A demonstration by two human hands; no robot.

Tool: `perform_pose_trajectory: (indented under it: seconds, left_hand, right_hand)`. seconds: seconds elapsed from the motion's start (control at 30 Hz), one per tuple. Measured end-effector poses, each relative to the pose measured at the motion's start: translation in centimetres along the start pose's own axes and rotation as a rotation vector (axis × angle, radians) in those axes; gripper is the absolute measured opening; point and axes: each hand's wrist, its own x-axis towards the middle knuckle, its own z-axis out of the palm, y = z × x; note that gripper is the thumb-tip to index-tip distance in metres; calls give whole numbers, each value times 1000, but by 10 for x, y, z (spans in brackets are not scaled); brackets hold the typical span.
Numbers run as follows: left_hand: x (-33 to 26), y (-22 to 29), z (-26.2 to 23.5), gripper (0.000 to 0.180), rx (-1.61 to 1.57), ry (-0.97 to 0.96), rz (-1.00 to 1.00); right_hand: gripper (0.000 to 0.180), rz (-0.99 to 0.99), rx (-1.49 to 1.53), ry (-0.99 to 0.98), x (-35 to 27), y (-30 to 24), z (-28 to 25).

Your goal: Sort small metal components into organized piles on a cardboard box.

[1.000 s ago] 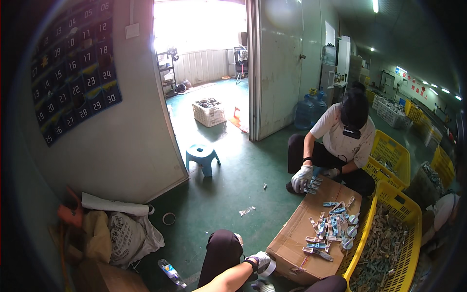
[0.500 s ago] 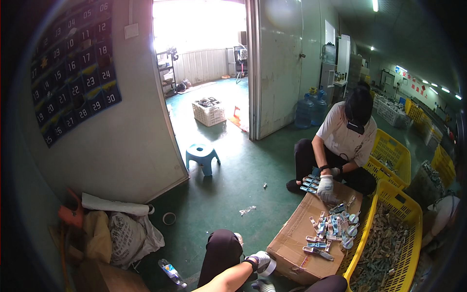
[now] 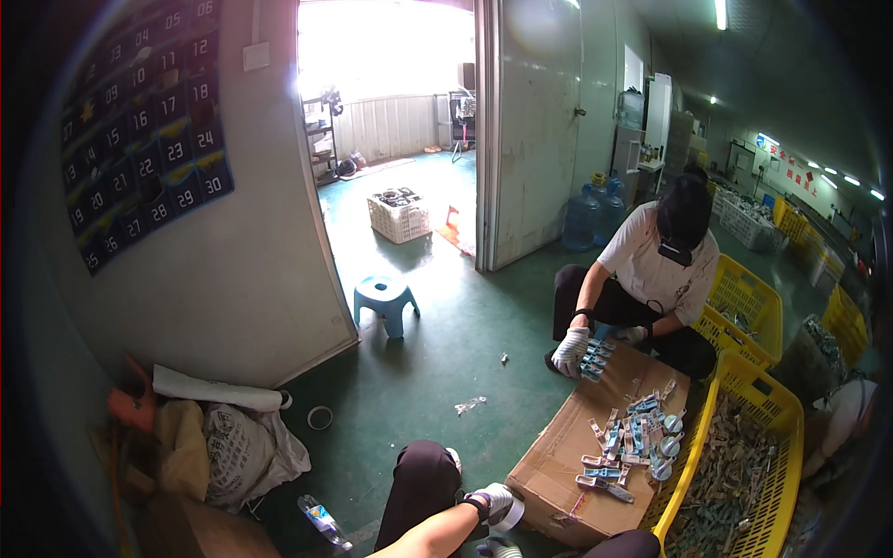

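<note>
- The wearer's left hand [image 3: 499,507], in a pale knit glove below a dark wristband, hangs just beside the near corner of a cardboard box [image 3: 549,456]; its fingers curl downward beside a pale, rounded edge, though whether they grip anything cannot be told.
- The right hand [image 3: 502,548], also gloved, shows only in part at the lower edge, so its finger position cannot be told.
- Blue and white clips [image 3: 635,435] lie in a loose heap on the right half of the box top, apart from both hands, with pale round pieces [image 3: 670,445] along the heap's right side.
- Across the box, a seated co-worker [image 3: 656,251] in a light shirt and dark cap bends over a row of blue clips [image 3: 598,356] at the far edge, one gloved hand [image 3: 570,353] against the row.
- Right of the box, a yellow crate [image 3: 744,370] brims with small grey-green pieces.
- A blue stool [image 3: 386,296] stands near the bright doorway; a plastic bottle [image 3: 324,521] lies on the floor at lower left.
</note>
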Motion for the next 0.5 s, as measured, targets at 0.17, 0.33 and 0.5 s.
perform_pose_trajectory:
  seconds: [0.17,0.33,0.5]
  left_hand:
    - [2,-5,13,21,6,14,-6]
    - [7,-5,20,22,12,26,-17]
    - [10,-4,28,24,20,41,-20]
  right_hand:
    - [23,22,23,-6,2,-4,5]
    - [23,43,46,-19,4,-7,12]
    - [23,65,70,-22,5,-9,15]
